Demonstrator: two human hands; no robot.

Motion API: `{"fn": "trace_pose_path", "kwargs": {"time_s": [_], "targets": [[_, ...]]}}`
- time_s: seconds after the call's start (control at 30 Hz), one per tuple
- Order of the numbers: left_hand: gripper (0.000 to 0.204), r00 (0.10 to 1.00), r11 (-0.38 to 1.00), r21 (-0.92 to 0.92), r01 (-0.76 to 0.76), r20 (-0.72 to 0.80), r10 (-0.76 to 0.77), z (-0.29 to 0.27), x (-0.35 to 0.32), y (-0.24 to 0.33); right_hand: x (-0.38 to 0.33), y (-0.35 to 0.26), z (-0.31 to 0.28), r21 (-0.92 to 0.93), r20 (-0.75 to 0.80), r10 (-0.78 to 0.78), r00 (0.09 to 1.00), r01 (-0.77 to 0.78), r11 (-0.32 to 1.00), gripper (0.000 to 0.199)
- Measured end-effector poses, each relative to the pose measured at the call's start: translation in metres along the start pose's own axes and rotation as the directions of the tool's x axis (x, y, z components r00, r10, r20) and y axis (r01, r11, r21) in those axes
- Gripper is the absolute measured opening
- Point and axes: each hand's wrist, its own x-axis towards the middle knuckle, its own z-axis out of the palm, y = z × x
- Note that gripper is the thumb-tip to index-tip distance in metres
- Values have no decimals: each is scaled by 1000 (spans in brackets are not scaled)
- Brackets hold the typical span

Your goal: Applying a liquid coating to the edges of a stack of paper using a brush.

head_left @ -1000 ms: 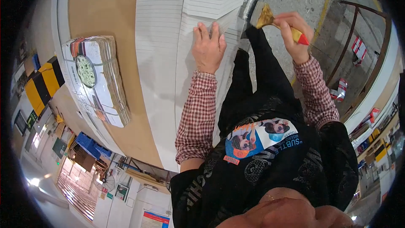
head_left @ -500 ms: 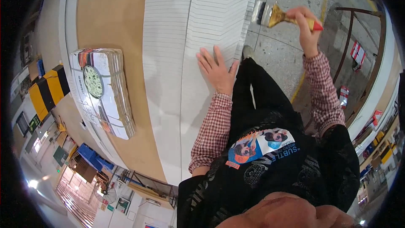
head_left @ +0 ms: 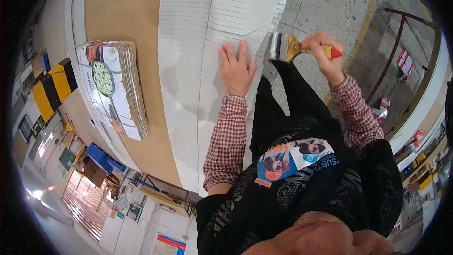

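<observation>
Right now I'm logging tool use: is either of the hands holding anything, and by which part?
The right hand grips a paintbrush by its red-tipped handle. The left hand holds nothing; it lies flat on the white sheets.

I see a stack of white sheets [head_left: 207, 66] fanned in overlapping steps on the brown tabletop, its edge overhanging. A wide flat paintbrush [head_left: 292, 48] with a red-tipped wooden handle is held horizontally, bristles toward the stack's right edge.
</observation>
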Motion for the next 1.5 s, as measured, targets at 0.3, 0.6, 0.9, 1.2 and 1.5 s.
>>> {"fn": "trace_pose_path", "kwargs": {"time_s": [0.3,0.6,0.9,1.2,1.5], "targets": [[43,997,996,39,-75,7,75,-11,13,2,-9,-18,9,-144,-99,4,995,-19,989,16],[40,995,995,63,-83,-56,86,-6,11,1,-36,-32,24,-209,-92,-54,994,34,977,12],[44,998,998,60,-17,-51,20,1,6,3,-66,-33,41,-241,-86,-45,995,23,970,11],[61,999,999,-36,5,-47,-7,6,-8,2,-86,-32,49,-264,-62,-44,997,26,964,11],[70,999,1000,0,11,-52,-11,8,-74,-16,-76,-33,45,-320,-125,-180,976,132,938,13]]}}
